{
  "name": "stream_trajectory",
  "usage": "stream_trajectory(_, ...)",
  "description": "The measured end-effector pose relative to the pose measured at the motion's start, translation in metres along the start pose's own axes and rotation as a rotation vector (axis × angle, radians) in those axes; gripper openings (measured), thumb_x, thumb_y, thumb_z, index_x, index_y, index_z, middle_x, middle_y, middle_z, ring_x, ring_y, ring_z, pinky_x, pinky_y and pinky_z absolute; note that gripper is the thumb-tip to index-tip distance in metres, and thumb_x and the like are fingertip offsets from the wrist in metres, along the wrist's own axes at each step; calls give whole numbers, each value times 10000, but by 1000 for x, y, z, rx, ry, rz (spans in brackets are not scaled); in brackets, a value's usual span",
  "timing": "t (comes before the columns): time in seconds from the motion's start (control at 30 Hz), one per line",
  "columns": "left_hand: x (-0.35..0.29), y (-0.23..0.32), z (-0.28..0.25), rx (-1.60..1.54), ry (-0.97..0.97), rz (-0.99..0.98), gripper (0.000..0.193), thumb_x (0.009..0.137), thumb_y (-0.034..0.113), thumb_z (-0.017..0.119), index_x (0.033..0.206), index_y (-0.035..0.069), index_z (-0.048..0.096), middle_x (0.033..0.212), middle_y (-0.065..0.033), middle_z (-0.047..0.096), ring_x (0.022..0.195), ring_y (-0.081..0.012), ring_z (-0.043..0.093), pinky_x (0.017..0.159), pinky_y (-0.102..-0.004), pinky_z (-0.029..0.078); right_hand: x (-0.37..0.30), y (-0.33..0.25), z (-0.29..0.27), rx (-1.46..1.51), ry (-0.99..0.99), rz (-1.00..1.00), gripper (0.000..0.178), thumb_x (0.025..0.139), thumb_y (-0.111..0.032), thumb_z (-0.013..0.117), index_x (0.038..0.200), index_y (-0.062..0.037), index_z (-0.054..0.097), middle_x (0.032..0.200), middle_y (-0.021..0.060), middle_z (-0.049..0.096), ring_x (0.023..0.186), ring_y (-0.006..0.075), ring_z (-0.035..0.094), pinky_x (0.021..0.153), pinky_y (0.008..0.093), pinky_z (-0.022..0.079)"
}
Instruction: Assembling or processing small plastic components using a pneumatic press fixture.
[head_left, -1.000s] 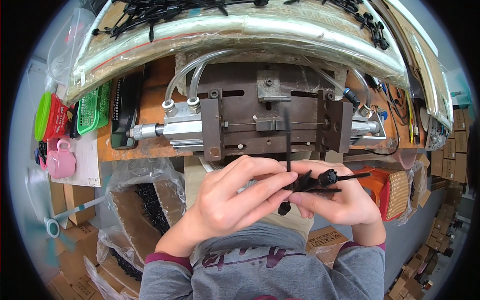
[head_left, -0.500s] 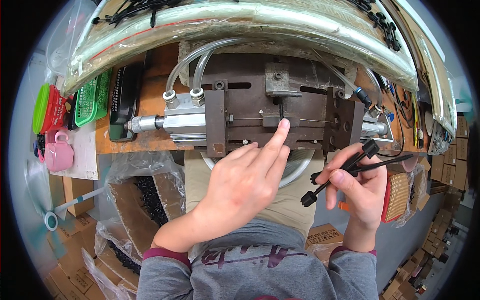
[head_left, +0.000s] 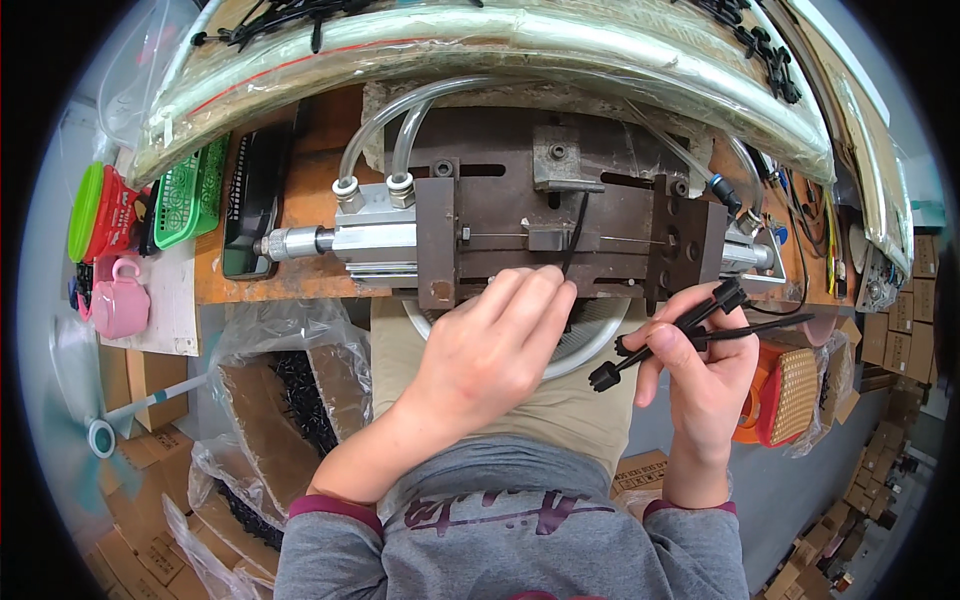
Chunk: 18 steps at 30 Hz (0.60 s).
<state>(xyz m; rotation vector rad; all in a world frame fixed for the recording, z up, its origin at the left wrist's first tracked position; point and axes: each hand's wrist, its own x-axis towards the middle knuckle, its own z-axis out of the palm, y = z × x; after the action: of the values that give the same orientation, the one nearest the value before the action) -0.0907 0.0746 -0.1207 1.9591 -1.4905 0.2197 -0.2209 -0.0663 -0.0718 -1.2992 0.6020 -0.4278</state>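
My left hand [head_left: 497,335] is closed at the front edge of the dark metal fixture [head_left: 500,215], its fingers curled together around the lower end of a black cable tie [head_left: 577,235]. The tie's thin strap slants up past the small centre block [head_left: 547,238] toward the clamp piece [head_left: 556,160]; its other end is hidden behind my fingers. To the right, my right hand [head_left: 697,365] grips a bunch of black cable ties [head_left: 668,338] with thick heads, pinched between thumb and fingers and held off the fixture.
Air cylinders with clear hoses flank the fixture: one at left [head_left: 375,245], one at right [head_left: 745,258]. A plastic-wrapped shelf [head_left: 500,40] arches above, bearing more black ties. Green basket [head_left: 190,195] and pink cup [head_left: 120,300] sit left. Below stand an open carton [head_left: 250,400] and a round bowl [head_left: 600,345].
My left hand's pointing index finger has left the centre block and curled in. The tie has shifted from the block toward me and now slants. My right hand moved slightly left with its bunch.
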Motion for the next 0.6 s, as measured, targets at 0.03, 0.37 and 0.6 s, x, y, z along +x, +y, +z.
stream_trajectory(0.03,-3,0,0,-40,28,-7,363,677,-8,758,1032,3,685,1047,-110,639,818,-233,647,654,-307,536,-1,0,0,0,13,-9,117,849,36,662,928,64,581,784,178,677,503,135,598,462,223,470)
stream_trajectory(0.37,-29,5,-27,-1105,-129,-459,278,706,-96,729,980,-54,710,1032,-174,658,921,-240,686,796,-333,612,-6,5,3,75,-7,30,93,871,11,658,929,46,594,789,160,679,500,119,585,465,214,462)
stream_trajectory(0.6,-45,5,-38,-1385,-121,-539,237,684,-102,724,918,-82,695,994,-222,674,897,-308,703,833,-396,582,-13,6,8,133,-11,-10,101,880,-5,650,941,32,578,777,155,673,463,120,565,432,211,434)
